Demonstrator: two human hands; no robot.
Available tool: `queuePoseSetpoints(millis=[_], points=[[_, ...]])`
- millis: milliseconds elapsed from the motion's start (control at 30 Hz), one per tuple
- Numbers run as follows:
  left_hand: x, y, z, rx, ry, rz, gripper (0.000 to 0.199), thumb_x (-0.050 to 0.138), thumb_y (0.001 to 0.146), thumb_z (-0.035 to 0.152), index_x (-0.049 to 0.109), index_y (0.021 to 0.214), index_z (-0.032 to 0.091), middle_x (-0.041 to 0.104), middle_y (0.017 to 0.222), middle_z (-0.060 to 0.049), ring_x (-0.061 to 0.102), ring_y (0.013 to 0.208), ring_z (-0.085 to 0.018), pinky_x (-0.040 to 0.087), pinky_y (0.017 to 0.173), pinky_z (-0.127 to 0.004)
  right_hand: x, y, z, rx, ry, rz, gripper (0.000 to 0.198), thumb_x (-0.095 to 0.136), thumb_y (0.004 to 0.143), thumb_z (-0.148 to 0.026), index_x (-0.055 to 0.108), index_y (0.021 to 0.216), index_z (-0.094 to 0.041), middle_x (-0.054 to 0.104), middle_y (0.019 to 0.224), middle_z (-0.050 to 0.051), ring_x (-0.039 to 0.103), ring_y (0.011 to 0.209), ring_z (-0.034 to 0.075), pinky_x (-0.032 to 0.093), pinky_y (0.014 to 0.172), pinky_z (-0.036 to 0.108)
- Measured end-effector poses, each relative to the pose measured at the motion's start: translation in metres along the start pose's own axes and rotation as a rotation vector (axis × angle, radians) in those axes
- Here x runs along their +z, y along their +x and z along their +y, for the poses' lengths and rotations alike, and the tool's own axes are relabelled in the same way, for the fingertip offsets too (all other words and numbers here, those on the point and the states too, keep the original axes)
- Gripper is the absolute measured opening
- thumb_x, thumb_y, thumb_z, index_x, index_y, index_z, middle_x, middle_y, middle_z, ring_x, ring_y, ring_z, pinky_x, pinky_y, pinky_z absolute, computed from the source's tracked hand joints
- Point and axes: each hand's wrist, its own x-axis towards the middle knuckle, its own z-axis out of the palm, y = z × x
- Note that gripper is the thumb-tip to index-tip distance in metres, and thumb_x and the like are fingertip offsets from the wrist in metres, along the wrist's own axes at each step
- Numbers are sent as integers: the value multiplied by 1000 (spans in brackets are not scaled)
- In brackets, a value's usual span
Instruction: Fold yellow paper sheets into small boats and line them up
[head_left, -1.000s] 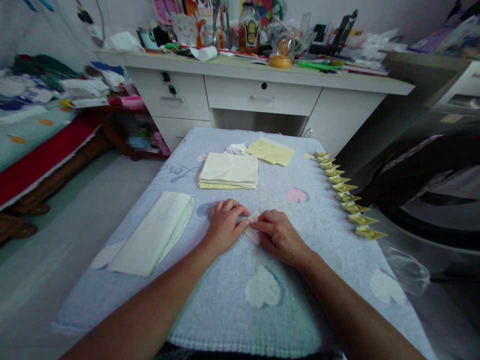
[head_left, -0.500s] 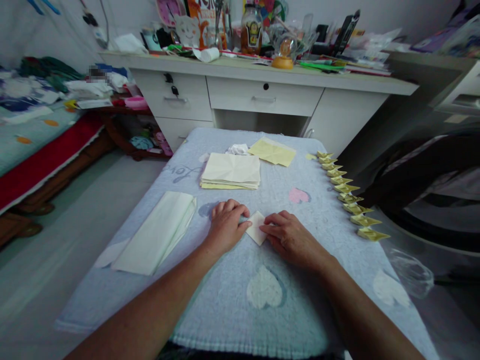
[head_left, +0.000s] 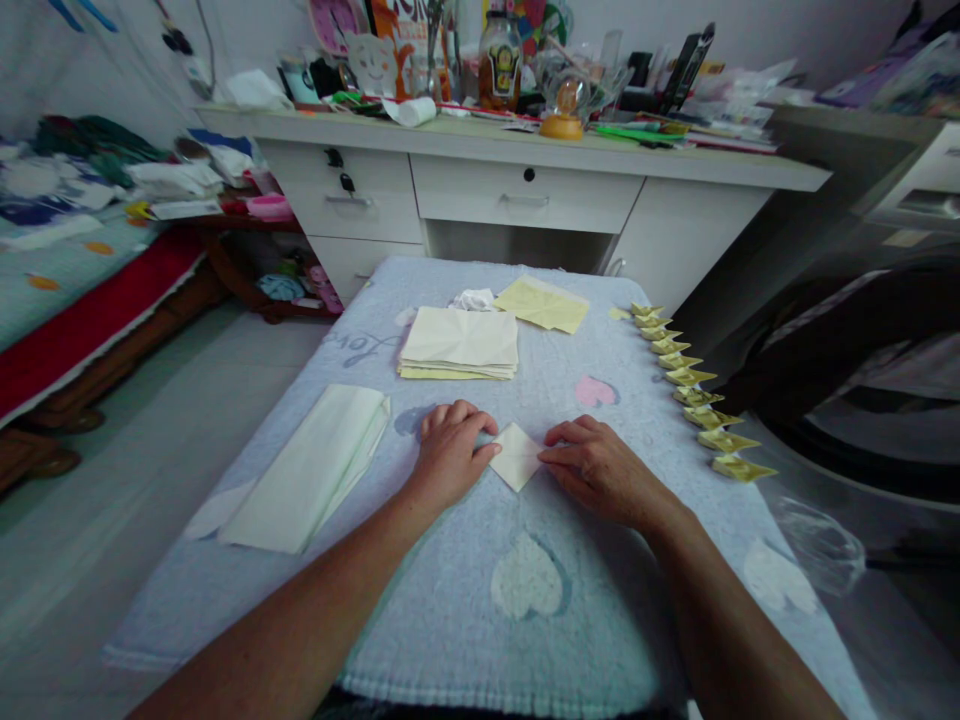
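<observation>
Between my hands a small pale square of folded paper lies on the cloth, turned with one corner toward me. My left hand rests at its left corner, thumb and bent fingers closed on the edge. At the opposite corner my right hand pinches the paper between thumb and fingertips. Beyond the hands sits a stack of cream creased sheets. To the left lies a long folded pale sheet. Along the right side runs a row of several small yellow folded paper boats.
A yellow sheet and a crumpled white tissue lie at the back of the cloth-covered table. Behind stands a white desk crowded with objects. A bed is at the left, and a front-loading washing machine at the right.
My right hand has moved slightly right, from over the paper's right part to its right corner, so more of the square shows. My left hand stays in place.
</observation>
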Motion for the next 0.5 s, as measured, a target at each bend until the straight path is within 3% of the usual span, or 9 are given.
queuePoseSetpoints(millis=[133,233,333,500], points=[[1,0,-1,32,-11,-2,17,67,79,30,65,96,28,60,101,-2,49,100,-24,32,89,-40,9,2,1,24,47,76,20,50,89,-19,70,88,-21,65,90,7,54,84,20,40,79,36],[1,0,-1,60,-21,-2,16,66,80,28,65,96,28,61,100,-2,50,99,-24,34,88,-40,25,8,-7,227,-16,248,23,57,87,-27,65,106,-18,60,111,12,49,102,27,38,88,44],[1,1,-1,83,-46,3,17,65,79,26,65,96,27,61,100,-2,51,99,-24,35,87,-40,41,16,-15,329,-31,246,27,61,84,-31,61,107,-16,57,113,13,46,103,29,37,90,47],[0,4,3,133,-177,-4,30,67,77,23,61,106,23,63,107,-3,53,101,-24,39,89,-39,50,23,-18,337,22,248,23,64,79,-24,56,100,-18,56,113,11,45,103,28,37,90,45]])
